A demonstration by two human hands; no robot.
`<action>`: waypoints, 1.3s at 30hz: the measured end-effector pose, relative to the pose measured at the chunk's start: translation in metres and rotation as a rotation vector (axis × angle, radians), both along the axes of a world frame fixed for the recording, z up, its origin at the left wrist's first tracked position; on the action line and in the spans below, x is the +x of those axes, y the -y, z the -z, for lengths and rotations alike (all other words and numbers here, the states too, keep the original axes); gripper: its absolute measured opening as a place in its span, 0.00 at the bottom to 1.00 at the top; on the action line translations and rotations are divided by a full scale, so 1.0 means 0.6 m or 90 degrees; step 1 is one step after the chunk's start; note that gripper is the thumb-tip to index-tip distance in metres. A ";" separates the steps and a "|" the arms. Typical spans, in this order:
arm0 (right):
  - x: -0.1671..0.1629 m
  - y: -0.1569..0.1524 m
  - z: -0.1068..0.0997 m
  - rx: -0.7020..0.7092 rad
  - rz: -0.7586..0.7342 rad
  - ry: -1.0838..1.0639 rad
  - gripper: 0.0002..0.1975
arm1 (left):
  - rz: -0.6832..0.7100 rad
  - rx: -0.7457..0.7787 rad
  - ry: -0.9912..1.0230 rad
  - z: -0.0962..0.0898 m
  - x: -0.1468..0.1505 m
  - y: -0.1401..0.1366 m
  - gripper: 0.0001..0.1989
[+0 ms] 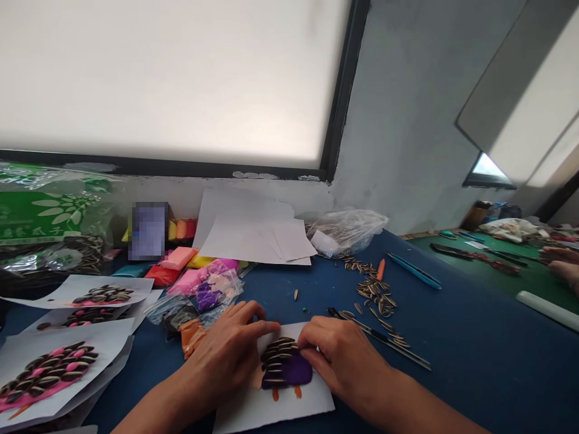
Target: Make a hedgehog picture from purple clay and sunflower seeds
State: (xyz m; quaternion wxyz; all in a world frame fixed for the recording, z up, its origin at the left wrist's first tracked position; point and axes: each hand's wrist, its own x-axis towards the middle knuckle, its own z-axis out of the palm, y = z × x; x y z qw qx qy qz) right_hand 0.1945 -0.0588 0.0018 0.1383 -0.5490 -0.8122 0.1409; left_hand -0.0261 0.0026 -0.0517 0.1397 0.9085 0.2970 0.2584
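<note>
A white sheet of paper lies in front of me with a purple clay shape on it. Rows of striped sunflower seeds cover the clay's left and upper part, and two small orange clay feet sit below. My left hand rests on the paper's left side, index finger stretched along its top edge and the other fingers loosely bent. At the clay's upper right edge, my right hand pinches thumb and fingers together beside the seeds; whatever is between the fingertips is hidden.
Loose sunflower seeds, an orange stick, a blue cutter and a pen lie rightward. Seed-covered pictures overlap at left, near clay packets. Blank paper lies behind. Another person's hand shows far right.
</note>
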 end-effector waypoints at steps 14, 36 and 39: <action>-0.001 -0.002 0.014 0.049 -0.018 0.072 0.13 | 0.000 -0.015 0.003 0.001 0.000 0.002 0.29; -0.009 -0.006 -0.002 0.000 0.005 0.094 0.08 | -0.004 -0.017 0.007 0.000 0.001 0.002 0.28; -0.005 -0.003 -0.010 -0.001 0.021 0.091 0.04 | 0.001 -0.029 -0.009 -0.004 0.002 0.003 0.28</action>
